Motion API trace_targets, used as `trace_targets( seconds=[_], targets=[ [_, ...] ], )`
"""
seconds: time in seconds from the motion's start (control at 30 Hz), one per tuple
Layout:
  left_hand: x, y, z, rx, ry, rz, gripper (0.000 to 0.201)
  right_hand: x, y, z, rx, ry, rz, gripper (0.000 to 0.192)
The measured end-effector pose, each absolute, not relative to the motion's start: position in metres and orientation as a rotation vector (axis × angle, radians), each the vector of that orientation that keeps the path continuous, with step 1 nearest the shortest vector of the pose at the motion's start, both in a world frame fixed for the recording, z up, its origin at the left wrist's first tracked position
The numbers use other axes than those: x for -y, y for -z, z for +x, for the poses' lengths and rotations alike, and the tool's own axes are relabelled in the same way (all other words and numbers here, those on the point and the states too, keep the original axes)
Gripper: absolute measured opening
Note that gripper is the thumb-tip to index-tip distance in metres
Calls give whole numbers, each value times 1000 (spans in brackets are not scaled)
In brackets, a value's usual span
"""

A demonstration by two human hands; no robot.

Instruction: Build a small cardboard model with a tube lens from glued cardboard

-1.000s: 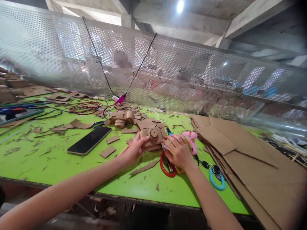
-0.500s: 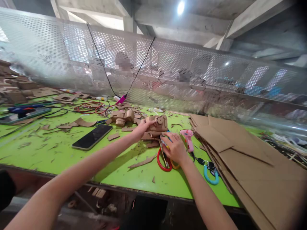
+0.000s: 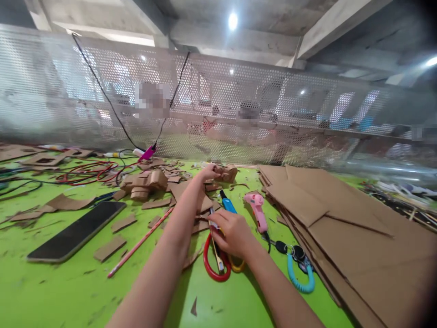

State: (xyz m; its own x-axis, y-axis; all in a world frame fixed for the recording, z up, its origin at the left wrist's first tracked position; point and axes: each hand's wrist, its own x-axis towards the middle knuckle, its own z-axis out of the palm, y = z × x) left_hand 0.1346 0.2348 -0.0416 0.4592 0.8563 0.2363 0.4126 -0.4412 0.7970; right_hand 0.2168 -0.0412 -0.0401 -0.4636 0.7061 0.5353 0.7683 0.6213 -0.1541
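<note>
At the far side of the table, my left hand has its fingers closed on a small camera-like cardboard model. My right hand is nearer, its fingers curled down over scissors with one red and one yellow handle loop. A slim yellow-and-black tool shows through the red loop. What the right fingertips grip is hidden. Just beyond that hand lies a blue cutter. To the right rests a pink glue gun. Another cardboard camera model sits left of my left forearm.
A phone and a red-striped stick lie on the left among cardboard scraps. Keys with a turquoise coil are near a stack of cardboard sheets on the right. A perforated clear screen closes off the back.
My left hand has reached farther forward with the cardboard model. My right hand stays at the scissors. The view has shifted closer, and the red-striped stick now shows beside my left forearm.
</note>
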Motion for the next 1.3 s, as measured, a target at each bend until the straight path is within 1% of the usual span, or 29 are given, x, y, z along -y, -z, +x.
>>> trace_targets(
  seconds=[0.17, 0.27, 0.37, 0.43, 0.5, 0.53, 0.6, 0.63, 0.7, 0.77, 0.83, 0.87, 0.9, 0.93, 1.0, 1.07, 1.2, 1.3],
  targets=[
    [-245, 65, 133, -1369, -557, 2202, 35, 42, 42, 212, 2349, 160, -1125, 24],
    [-241, 66, 132, -1407, -443, 2307, 35, 42, 42, 214, 2326, 201, -1107, 21],
    [-230, 57, 128, -1370, -396, 2422, 34, 44, 36, 222, 2209, 334, -971, 16],
    [-221, 48, 123, -1355, -409, 2500, 33, 49, 27, 235, 2026, 510, -899, 16],
    [-209, 36, 114, -1342, -416, 2575, 34, 53, 15, 256, 1734, 752, -956, 17],
    [-202, 31, 108, -1328, -402, 2611, 35, 56, 10, 269, 1545, 869, -1075, 15],
    [-184, 21, 93, -1274, -348, 2682, 36, 58, 3, 298, 1169, 977, -1402, 14],
    [-173, 17, 83, -1236, -316, 2719, 37, 59, 3, 312, 1096, 961, -1604, 21],
    [-147, 12, 61, -1147, -265, 2788, 37, 58, 7, 338, 1071, 836, -2040, 43],
    [-117, 12, 34, -1056, -230, 2844, 34, 55, 16, 358, 1152, 595, -2417, 65],
    [-89, 17, 8, -923, -170, 2906, 39, 53, 27, 371, 1189, 305, -2665, 75],
    [-77, 22, -4, -848, -112, 2929, 48, 51, 32, 375, 1207, 210, -2721, 74],
    [-68, 28, -15, -823, -67, 2928, 61, 50, 36, 379, 1212, 163, -2755, 70],
    [-62, 34, -23, -815, -39, 2915, 69, 50, 38, 381, 1207, 151, -2776, 64],
    [-57, 44, -34, -895, -76, 2873, 73, 49, 41, 383, 1182, 191, -2795, 54],
    [-61, 48, -36, -930, -109, 2850, 77, 50, 40, 383, 1153, 256, -2801, 50],
    [-81, 34, -23, -936, 40, 2833, 99, 50, 40, 380, 1109, 335, -2821, 50],
    [-93, 22, -8, -916, 131, 2819, 104, 49, 44, 378, 1092, 389, -2832, 51]
  ],
)
